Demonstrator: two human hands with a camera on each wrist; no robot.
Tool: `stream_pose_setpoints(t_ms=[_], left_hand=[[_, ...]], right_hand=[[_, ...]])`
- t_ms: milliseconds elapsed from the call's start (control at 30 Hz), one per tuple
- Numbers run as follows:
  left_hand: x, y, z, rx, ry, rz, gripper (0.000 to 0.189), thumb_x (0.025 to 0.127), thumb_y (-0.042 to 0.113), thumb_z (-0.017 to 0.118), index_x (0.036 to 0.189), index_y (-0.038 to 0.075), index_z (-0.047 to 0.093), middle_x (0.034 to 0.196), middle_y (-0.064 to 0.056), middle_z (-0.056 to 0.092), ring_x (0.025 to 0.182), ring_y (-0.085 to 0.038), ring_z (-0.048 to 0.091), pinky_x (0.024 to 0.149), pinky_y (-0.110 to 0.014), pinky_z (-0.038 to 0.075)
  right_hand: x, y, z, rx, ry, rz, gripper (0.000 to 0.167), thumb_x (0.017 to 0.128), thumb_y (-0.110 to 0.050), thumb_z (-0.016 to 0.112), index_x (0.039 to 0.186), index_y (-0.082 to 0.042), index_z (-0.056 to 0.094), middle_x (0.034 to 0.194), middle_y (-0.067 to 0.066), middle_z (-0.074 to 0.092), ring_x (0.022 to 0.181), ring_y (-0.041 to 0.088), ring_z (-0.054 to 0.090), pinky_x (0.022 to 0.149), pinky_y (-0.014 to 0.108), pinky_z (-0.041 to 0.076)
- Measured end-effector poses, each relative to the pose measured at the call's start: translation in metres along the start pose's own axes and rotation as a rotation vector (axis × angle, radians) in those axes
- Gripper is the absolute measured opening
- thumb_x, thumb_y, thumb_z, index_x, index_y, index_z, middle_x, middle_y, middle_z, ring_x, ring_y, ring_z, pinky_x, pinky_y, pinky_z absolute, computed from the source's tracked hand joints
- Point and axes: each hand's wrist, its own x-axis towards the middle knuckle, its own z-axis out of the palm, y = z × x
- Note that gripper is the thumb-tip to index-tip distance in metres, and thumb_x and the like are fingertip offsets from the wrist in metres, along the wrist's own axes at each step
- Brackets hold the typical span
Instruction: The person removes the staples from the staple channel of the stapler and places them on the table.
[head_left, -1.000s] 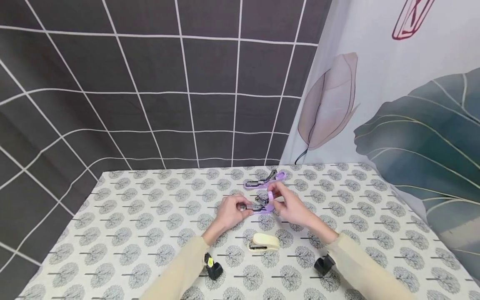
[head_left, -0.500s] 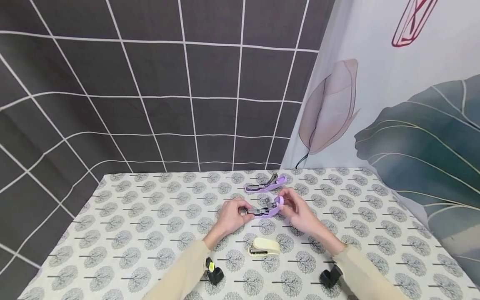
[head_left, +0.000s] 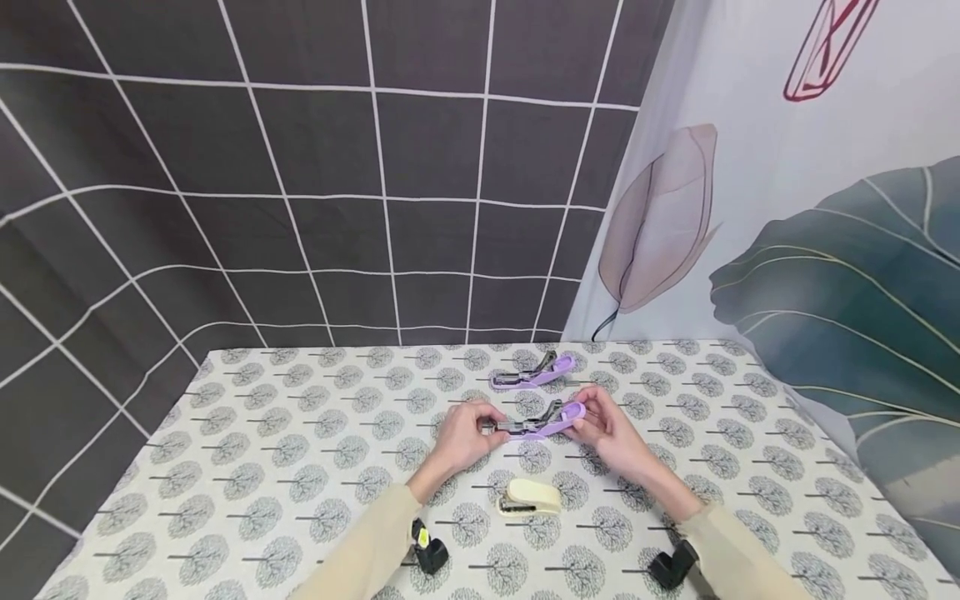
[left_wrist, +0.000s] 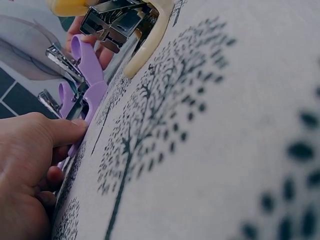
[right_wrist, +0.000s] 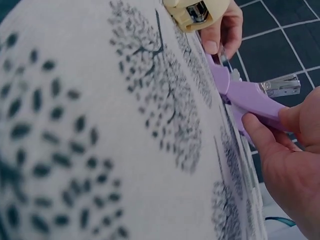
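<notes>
Right grip (head_left: 613, 437) mostly hidden, left-wrist only.

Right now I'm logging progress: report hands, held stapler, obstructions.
Left hand, right hand gripping opposite ends of nearer purple stapler, opened. Cream stapler sits apart, person's side. Nothing visibly blocking.

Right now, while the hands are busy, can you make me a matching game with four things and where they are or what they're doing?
Things
1. Cream stapler
2. Far purple stapler
3. Left hand
4. Right hand

Places and doings
A. Holding the raised end of the near purple stapler
B. Between the two sleeves, with no hand on it
C. Holding the low end of the near purple stapler
D. Lying open beyond the near purple stapler

Right pairs: 1-B, 2-D, 3-C, 4-A
</notes>
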Motion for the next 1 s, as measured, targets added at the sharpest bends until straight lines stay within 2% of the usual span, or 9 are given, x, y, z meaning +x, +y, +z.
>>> stream_pose_setpoints(t_ms=[100, 200, 333, 500, 600, 667, 767, 867, 1000], left_hand=[[0.002, 0.000, -0.002, 0.010, 0.009, 0.013, 0.019, 0.077, 0.016, 0.086, 0.093, 0.013, 0.076, 0.082, 0.010, 0.063, 0.060, -0.005, 0.043, 0.058, -0.023, 0.038], [0.005, 0.000, -0.004, 0.017, 0.016, 0.028, 0.019, 0.076, 0.016, 0.086, 0.093, 0.013, 0.077, 0.080, 0.010, 0.063, 0.061, -0.004, 0.043, 0.059, -0.023, 0.038], [0.006, 0.001, -0.005, 0.016, 0.008, 0.029, 0.019, 0.077, 0.016, 0.086, 0.094, 0.013, 0.077, 0.082, 0.010, 0.064, 0.061, -0.004, 0.044, 0.059, -0.023, 0.038], [0.004, 0.002, -0.005, 0.009, -0.005, 0.018, 0.019, 0.078, 0.016, 0.085, 0.095, 0.013, 0.077, 0.083, 0.009, 0.065, 0.060, -0.004, 0.043, 0.058, -0.023, 0.038], [0.004, 0.002, -0.006, 0.007, -0.004, 0.017, 0.020, 0.079, 0.016, 0.085, 0.096, 0.012, 0.077, 0.083, 0.008, 0.065, 0.059, -0.005, 0.043, 0.057, -0.023, 0.037], [0.004, 0.001, -0.006, 0.005, -0.002, 0.023, 0.020, 0.079, 0.015, 0.085, 0.097, 0.012, 0.077, 0.084, 0.007, 0.066, 0.059, -0.005, 0.043, 0.057, -0.023, 0.037], [0.005, 0.000, -0.005, 0.006, 0.000, 0.042, 0.021, 0.079, 0.015, 0.085, 0.097, 0.012, 0.076, 0.086, 0.007, 0.067, 0.060, -0.005, 0.043, 0.057, -0.023, 0.038], [0.004, -0.001, -0.003, 0.003, -0.001, 0.051, 0.021, 0.078, 0.016, 0.085, 0.097, 0.013, 0.076, 0.088, 0.006, 0.068, 0.061, -0.004, 0.044, 0.058, -0.023, 0.038], [-0.001, -0.003, 0.000, 0.006, 0.001, 0.053, 0.022, 0.078, 0.017, 0.085, 0.097, 0.013, 0.076, 0.087, 0.006, 0.068, 0.061, -0.004, 0.044, 0.058, -0.023, 0.039]], right_hand=[[0.002, 0.002, -0.003, 0.018, -0.015, -0.002, 0.029, 0.093, 0.017, 0.044, 0.120, 0.014, 0.035, 0.123, 0.033, 0.049, 0.114, 0.018, 0.061, 0.095, 0.036, 0.048], [0.004, 0.000, -0.007, -0.004, -0.020, 0.015, 0.030, 0.094, 0.016, 0.046, 0.121, 0.014, 0.035, 0.126, 0.035, 0.048, 0.116, 0.026, 0.061, 0.095, 0.036, 0.048], [0.004, -0.012, -0.008, -0.206, 0.049, 0.010, 0.041, 0.090, 0.012, 0.058, 0.127, 0.011, 0.041, 0.128, 0.033, 0.051, 0.113, 0.040, 0.060, 0.091, 0.029, 0.051], [0.003, -0.035, 0.006, -0.533, 0.239, -0.233, 0.045, 0.080, 0.014, 0.072, 0.120, 0.007, 0.054, 0.110, 0.022, 0.063, 0.087, 0.028, 0.064, 0.072, 0.024, 0.054], [0.007, -0.047, 0.021, -0.588, 0.176, -0.321, 0.031, 0.081, 0.012, 0.072, 0.109, 0.008, 0.061, 0.093, 0.013, 0.068, 0.073, 0.016, 0.062, 0.062, 0.025, 0.053], [0.011, -0.052, 0.031, -0.564, 0.054, -0.266, 0.023, 0.084, 0.010, 0.070, 0.106, 0.010, 0.062, 0.086, 0.011, 0.070, 0.066, 0.015, 0.063, 0.056, 0.027, 0.054], [0.015, -0.054, 0.045, -0.503, -0.090, -0.084, 0.021, 0.089, 0.005, 0.067, 0.107, 0.012, 0.062, 0.080, 0.012, 0.069, 0.058, 0.022, 0.064, 0.050, 0.033, 0.054], [0.019, -0.048, 0.058, -0.477, -0.125, 0.035, 0.020, 0.090, 0.006, 0.064, 0.108, 0.014, 0.062, 0.075, 0.013, 0.067, 0.050, 0.026, 0.061, 0.044, 0.038, 0.053], [0.020, -0.038, 0.070, -0.473, -0.083, 0.104, 0.014, 0.092, 0.005, 0.063, 0.104, 0.011, 0.065, 0.070, 0.009, 0.066, 0.045, 0.017, 0.057, 0.041, 0.035, 0.051]])
